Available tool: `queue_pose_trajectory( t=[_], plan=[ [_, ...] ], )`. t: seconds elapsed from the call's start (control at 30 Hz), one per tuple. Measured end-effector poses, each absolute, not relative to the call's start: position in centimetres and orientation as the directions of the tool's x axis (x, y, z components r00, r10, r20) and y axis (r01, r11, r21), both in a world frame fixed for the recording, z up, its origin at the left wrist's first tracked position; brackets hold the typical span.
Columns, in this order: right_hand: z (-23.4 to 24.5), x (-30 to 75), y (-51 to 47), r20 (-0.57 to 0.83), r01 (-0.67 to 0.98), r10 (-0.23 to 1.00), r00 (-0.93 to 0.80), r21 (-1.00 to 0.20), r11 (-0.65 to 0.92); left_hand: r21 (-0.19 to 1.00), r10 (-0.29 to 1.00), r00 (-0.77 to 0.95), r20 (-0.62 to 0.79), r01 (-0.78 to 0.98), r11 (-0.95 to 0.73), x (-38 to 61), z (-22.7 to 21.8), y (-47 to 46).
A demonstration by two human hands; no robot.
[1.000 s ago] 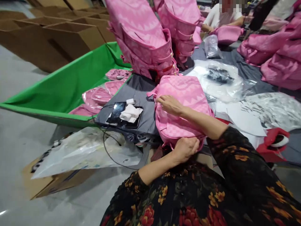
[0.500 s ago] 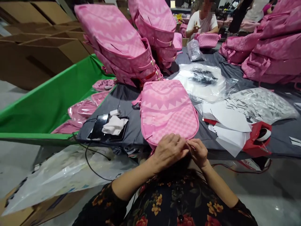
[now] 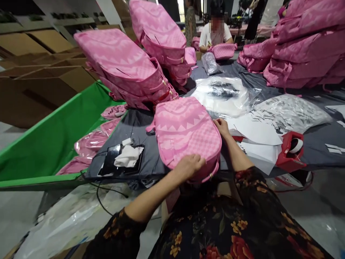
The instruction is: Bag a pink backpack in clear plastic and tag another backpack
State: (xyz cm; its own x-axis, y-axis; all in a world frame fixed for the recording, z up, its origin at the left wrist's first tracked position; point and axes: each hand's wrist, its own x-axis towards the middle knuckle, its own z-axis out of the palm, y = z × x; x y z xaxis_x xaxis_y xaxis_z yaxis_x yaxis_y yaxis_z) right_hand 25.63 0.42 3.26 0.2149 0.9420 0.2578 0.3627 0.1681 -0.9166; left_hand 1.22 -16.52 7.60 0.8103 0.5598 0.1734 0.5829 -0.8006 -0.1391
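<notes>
A pink backpack (image 3: pixel 188 129) with a zigzag and checkered print lies flat at the edge of the dark-covered table, its top handle hanging toward me. My left hand (image 3: pixel 191 165) grips its near edge, fingers curled over the rim. At the bag's right side my right hand (image 3: pixel 222 127) has its fingers closed against the edge seam; whether they pinch a small zipper pull there is too small to make out.
Stacked pink backpacks (image 3: pixel 121 68) rise behind on the left, more (image 3: pixel 304 61) on the right. A green-sided bin (image 3: pixel 54 136) holds wrapped pink pieces. Right of me are papers (image 3: pixel 258 129), a plastic bag (image 3: pixel 293 111) and a red tape dispenser (image 3: pixel 291 151). A person (image 3: pixel 215 34) works opposite.
My right hand has moved from the bag's near edge up along its right side. The left hand stays at the near edge, where the bag's front now tilts up and shows its handle.
</notes>
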Motion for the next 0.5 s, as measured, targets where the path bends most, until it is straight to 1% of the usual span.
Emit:
queue_pose_trajectory(
  t=[0.03,0.07,0.13,0.17,0.2,0.23,0.3,0.37,0.43,0.5],
  plan=[
    [3.1,25.6,0.6,0.251,0.4,0.945,0.211,-0.904,0.151,-0.132,0.559,0.789,0.255,0.601,-0.788,1.3,7.9,-15.7],
    [2.8,25.7,0.0,0.277,0.44,0.935,0.221,-0.884,0.158,-0.119,0.544,0.762,0.351,0.613,-0.781,1.3,8.1,-15.2],
    [1.5,26.1,-3.7,0.389,0.527,0.894,0.222,-0.819,0.226,-0.083,0.483,0.705,0.519,0.604,-0.793,1.4,7.6,-15.5],
    [0.6,26.2,-6.5,0.456,0.577,0.868,0.197,-0.77,0.273,-0.064,0.462,0.683,0.565,0.595,-0.801,1.5,7.1,-16.2],
    [-0.3,26.2,-9.4,0.501,0.617,0.851,0.159,-0.723,0.31,-0.043,0.464,0.668,0.582,0.595,-0.803,1.6,6.4,-17.1],
    [-1.4,26.1,-12.4,0.511,0.638,0.853,0.11,-0.694,0.334,-0.019,0.489,0.66,0.57,0.605,-0.796,1.9,5.6,-18.0],
    [-3.4,25.3,-17.1,0.495,0.657,0.869,-0.005,-0.653,0.376,0.042,0.59,0.658,0.468,0.651,-0.758,3.1,4.2,-19.3],
    [-5.1,24.2,-19.4,0.468,0.675,0.882,-0.053,-0.634,0.378,0.123,0.705,0.645,0.294,0.706,-0.697,4.8,3.5,-19.7],
    [-6.1,23.6,-19.3,0.454,0.711,0.891,-0.02,-0.62,0.332,0.193,0.784,0.616,0.08,0.762,-0.619,6.7,3.8,-19.1],
    [-6.4,23.5,-18.2,0.445,0.752,0.895,0.012,-0.594,0.285,0.22,0.821,0.563,-0.098,0.817,-0.533,8.3,4.7,-18.2]
  ],
)
